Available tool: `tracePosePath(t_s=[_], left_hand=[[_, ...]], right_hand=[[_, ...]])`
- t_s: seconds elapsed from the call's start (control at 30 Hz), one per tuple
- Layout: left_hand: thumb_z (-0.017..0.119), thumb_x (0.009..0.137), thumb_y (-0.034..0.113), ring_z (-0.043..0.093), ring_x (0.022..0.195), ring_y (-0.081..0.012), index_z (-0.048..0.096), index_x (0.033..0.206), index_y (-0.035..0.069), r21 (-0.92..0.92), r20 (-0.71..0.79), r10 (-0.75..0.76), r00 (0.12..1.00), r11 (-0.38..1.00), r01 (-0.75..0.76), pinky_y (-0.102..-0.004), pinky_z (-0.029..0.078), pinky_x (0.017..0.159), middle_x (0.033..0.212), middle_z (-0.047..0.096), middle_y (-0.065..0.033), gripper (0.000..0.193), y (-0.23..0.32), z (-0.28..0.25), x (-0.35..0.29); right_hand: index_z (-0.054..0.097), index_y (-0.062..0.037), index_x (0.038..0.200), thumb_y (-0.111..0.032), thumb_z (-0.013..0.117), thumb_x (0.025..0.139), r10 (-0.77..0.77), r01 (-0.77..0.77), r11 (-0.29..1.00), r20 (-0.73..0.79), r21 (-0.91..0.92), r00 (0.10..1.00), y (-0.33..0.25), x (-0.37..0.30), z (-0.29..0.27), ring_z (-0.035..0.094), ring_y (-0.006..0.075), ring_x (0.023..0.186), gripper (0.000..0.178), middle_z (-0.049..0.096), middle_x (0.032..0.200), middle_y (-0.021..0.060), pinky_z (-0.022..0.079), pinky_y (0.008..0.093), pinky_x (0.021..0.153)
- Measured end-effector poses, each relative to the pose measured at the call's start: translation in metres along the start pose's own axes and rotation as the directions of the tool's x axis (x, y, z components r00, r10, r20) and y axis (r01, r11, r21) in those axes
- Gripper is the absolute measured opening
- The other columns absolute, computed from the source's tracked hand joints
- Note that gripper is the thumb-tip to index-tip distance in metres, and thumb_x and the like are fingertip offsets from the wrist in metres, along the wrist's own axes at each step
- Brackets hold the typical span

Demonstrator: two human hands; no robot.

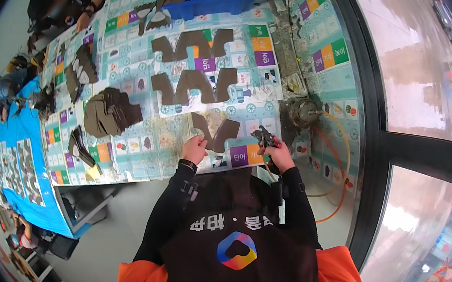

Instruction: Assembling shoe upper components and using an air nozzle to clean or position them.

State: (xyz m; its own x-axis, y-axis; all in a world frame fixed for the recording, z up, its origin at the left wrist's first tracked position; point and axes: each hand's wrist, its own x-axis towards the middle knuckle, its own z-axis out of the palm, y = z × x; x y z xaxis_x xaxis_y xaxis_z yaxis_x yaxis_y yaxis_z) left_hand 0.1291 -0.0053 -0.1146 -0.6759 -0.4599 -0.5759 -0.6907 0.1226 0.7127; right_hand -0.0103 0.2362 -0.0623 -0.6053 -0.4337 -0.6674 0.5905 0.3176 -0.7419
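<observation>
Close to the table's near edge lies a V-shaped brown cut piece (pixel 225 136), perhaps part of a shoe upper. My left hand (pixel 195 149) has its fingers closed at that piece's left lower edge. To the right of it, my right hand (pixel 281 155) grips a dark spray gun (pixel 265 137) with its nozzle end toward the far side of the table. Two W-shaped brown pieces lie flat beyond, a nearer one (pixel 194 86) and a farther one (pixel 192 44). A stack of brown pieces (pixel 110 113) sits to the left.
A blue crate (pixel 212 11) filled with brown pieces stands at the far side. Orange and yellow hoses (pixel 344 176) curve beside a grimy round pot (pixel 303 113) on the right. A window frame (pixel 377 144) borders the right. At the far left, a person (pixel 64 0) reaches over the table.
</observation>
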Motion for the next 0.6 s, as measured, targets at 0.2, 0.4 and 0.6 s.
tracePosePath(t_s=[0.2,0.4,0.6], left_hand=[[0.055,0.081,0.015,0.055,0.047,-0.0121,0.054,0.088,-0.004,-0.408,0.067,0.332,0.941,0.87,-0.278,-0.0232,0.041,0.045,0.066,0.057,-0.0038,0.02,0.141,0.004,0.026],[0.056,0.081,0.02,0.053,0.047,-0.0087,0.052,0.094,0.002,-0.614,-0.053,0.322,0.945,0.736,-0.285,-0.0172,0.028,0.037,0.071,0.052,0.001,0.022,0.26,0.001,0.103],[0.056,0.08,0.02,0.057,0.045,-0.0163,0.052,0.098,-0.002,-0.471,-0.171,0.087,0.981,0.868,-0.159,-0.0219,0.034,0.034,0.076,0.058,-0.0066,0.029,0.213,0.041,0.255]], right_hand=[[0.055,-0.0047,0.083,-0.009,0.054,0.062,0.004,-0.004,1.0,-0.081,0.001,0.997,0.019,0.0,-0.036,0.049,0.0105,0.054,0.021,0.056,0.068,0.0006,0.037,0.0233,0.039],[0.056,-0.0066,0.084,-0.013,0.058,0.063,0.135,-0.137,0.99,-0.12,-0.013,0.984,0.04,-0.007,-0.058,0.05,0.0106,0.054,0.022,0.055,0.069,0.0003,0.039,0.0241,0.04],[0.055,-0.0038,0.086,-0.006,0.054,0.067,0.094,-0.094,0.996,-0.048,-0.008,0.994,0.063,-0.005,-0.072,0.054,0.0102,0.062,0.018,0.058,0.071,0.0029,0.043,0.0243,0.045]])
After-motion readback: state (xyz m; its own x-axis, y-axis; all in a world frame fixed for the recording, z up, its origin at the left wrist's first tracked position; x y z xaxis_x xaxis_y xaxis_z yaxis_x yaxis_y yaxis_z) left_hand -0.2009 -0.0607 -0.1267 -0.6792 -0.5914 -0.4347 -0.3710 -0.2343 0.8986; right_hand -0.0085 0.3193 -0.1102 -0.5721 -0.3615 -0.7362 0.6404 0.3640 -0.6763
